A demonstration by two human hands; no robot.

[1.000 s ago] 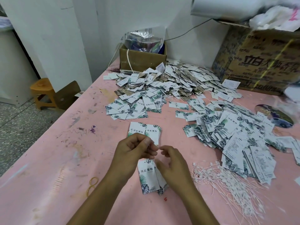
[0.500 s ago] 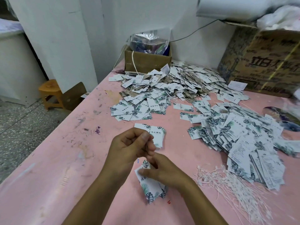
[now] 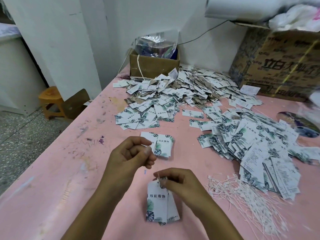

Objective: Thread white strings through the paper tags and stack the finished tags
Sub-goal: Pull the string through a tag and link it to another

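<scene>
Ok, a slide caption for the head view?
Left hand pinches a white string running to tags held by the right hand, over a pink table.

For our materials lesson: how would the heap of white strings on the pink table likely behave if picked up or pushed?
The white strings look thin and bent, so probably floppy and light. They cross one another, so lifting one may drag others. Pushed, they would likely spread, not roll.

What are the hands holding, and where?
The right hand pinches the paper tags at their top end. The left hand pinches the upper end of the white string rising from them.
</scene>
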